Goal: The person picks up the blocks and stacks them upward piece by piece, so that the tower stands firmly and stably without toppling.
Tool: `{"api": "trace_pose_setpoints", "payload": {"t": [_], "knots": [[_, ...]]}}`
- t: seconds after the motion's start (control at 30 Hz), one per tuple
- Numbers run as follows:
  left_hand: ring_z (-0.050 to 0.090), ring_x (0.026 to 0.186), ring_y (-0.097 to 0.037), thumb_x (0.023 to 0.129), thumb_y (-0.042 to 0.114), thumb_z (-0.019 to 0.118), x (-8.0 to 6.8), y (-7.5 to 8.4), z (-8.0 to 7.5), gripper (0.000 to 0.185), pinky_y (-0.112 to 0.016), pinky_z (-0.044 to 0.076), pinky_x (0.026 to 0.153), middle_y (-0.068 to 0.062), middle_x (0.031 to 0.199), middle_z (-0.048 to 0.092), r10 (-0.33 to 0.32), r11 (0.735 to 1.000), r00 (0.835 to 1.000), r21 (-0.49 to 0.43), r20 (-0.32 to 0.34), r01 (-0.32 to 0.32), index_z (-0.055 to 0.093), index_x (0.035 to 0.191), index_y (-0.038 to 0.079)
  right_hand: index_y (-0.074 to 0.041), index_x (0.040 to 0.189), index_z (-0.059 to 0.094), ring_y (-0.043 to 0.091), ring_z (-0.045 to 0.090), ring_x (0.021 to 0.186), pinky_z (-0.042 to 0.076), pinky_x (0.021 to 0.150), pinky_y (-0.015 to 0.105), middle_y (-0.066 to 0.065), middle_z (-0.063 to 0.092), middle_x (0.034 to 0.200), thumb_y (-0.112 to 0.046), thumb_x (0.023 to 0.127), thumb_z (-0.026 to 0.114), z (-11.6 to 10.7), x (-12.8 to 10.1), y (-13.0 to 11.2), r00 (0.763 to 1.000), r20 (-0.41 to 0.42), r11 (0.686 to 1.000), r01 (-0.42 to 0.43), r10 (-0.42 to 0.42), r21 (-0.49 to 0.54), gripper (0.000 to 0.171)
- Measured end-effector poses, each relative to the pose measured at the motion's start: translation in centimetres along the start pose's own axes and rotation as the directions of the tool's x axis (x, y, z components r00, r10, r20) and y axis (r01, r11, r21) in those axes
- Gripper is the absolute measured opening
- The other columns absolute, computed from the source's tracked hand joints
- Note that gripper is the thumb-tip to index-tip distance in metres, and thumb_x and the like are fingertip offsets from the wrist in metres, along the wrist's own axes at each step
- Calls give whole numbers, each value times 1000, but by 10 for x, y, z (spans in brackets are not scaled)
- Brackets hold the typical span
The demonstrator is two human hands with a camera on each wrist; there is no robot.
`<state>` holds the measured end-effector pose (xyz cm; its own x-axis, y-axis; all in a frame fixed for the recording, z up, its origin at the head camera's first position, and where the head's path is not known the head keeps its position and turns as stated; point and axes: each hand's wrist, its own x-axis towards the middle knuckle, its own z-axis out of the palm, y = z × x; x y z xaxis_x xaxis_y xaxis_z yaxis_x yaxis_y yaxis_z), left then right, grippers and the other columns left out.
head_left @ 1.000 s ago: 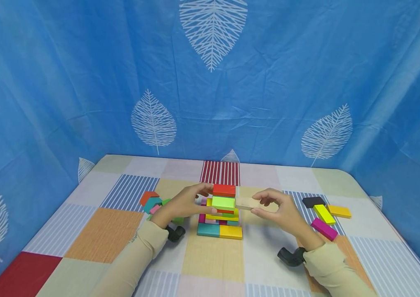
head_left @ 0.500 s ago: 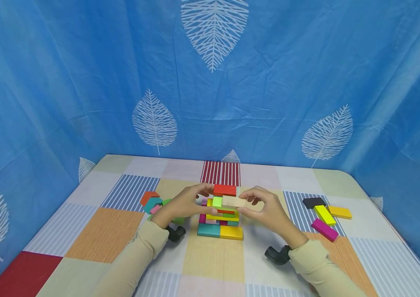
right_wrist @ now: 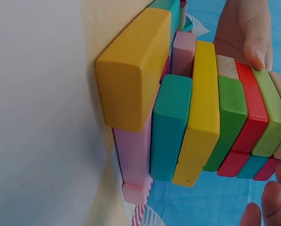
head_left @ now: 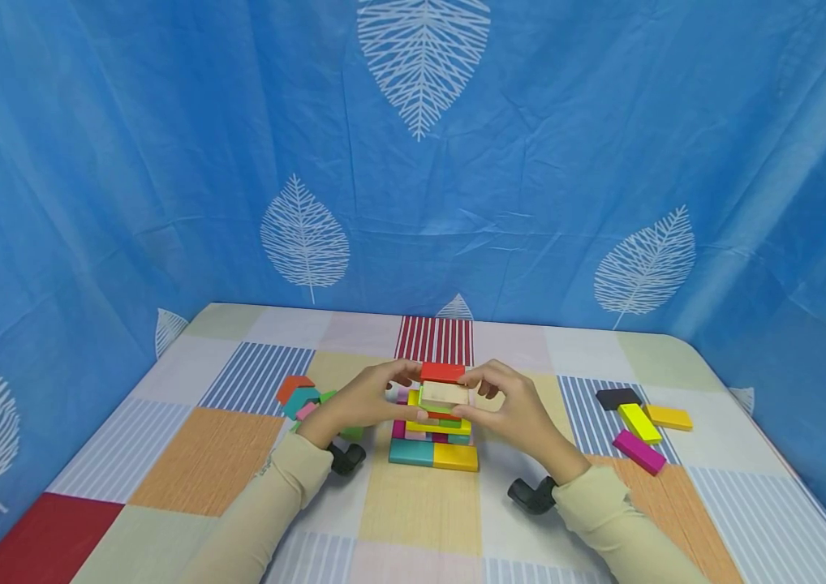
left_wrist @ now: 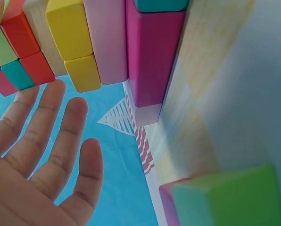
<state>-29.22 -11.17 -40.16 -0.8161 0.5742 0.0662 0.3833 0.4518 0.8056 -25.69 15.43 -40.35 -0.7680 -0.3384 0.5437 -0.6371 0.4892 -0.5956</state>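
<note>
A tower of coloured wooden blocks point(head_left: 438, 425) stands in the middle of the table. On its upper front, a plain wood block point(head_left: 445, 395) lies over a light green block point(right_wrist: 272, 113). My right hand point(head_left: 504, 405) pinches the plain block at its right end, thumb in front and fingers behind. My left hand point(head_left: 365, 403) steadies the tower from the left, its thumb against the light green block. In the left wrist view, its fairly straight fingers reach along the tower's side, fingertips near the red and teal block ends. A red block point(head_left: 443, 372) tops the tower's back.
Right of the tower lie loose blocks: black point(head_left: 618, 398), yellow point(head_left: 639, 423), orange point(head_left: 668, 417) and magenta point(head_left: 638, 452). More loose blocks point(head_left: 299, 397) lie on the left, partly hidden by my left forearm. A blue curtain point(head_left: 413, 186) hangs behind the table.
My right hand has moved left, bringing the plain wood block from beside the tower to above the light green block. My left hand has stayed in place.
</note>
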Motion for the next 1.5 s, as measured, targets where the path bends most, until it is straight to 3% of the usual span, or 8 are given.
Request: {"api": "trace_pose_setpoints", "payload": {"t": [0.17,0.4,0.53,0.67,0.77,1.07,1.5], "knots": [[58,132,-35,91,30,90,1,1,0,81,-61,50,111,-15,146,64,10,1000,1000,12,0,-10,52,157,1,-4,109,73,37,61,79,58,70,39,15,68,93,-4,77,97,1,2,0,1000,-6,1000,10,-10,4,40],[59,133,-35,90,31,89,1,2,-2,86,-59,47,114,-15,147,64,49,998,999,30,-20,-48,49,159,1,-3,111,68,32,58,73,55,65,36,14,64,91,-2,76,97,1,4,1,1000,-10,999,29,-28,26,45],[58,133,-35,91,31,88,2,2,-2,85,-59,47,114,-15,148,64,57,998,998,31,-22,-57,49,159,0,3,128,64,21,55,73,52,65,30,14,59,97,-5,80,96,-2,6,1,998,63,997,-32,28,72,59],[58,133,-36,91,30,88,3,3,-1,84,-61,47,114,-16,148,63,76,997,997,33,-26,-75,49,158,-2,8,148,53,14,51,74,48,65,25,17,54,105,-9,86,90,-5,8,4,980,155,983,-144,126,112,75],[58,133,-37,92,30,87,3,3,-2,81,-61,47,113,-16,148,64,84,996,996,37,-30,-83,50,157,-3,8,149,53,13,50,74,45,65,24,18,53,108,-10,88,88,-7,8,7,965,190,971,-204,178,125,73],[59,132,-37,96,28,84,2,6,-2,72,-61,48,113,-17,147,64,78,996,996,52,-44,-76,53,154,-2,8,139,62,13,49,72,43,62,24,10,54,106,-11,87,89,-4,11,10,961,185,966,-229,204,124,62],[58,134,-37,96,28,84,2,6,-2,74,-60,47,114,-16,147,64,65,997,997,45,-30,-63,52,155,-1,7,149,55,13,55,80,50,70,24,23,57,116,-3,93,83,-25,-6,19,954,216,951,-250,210,183,64]]}}
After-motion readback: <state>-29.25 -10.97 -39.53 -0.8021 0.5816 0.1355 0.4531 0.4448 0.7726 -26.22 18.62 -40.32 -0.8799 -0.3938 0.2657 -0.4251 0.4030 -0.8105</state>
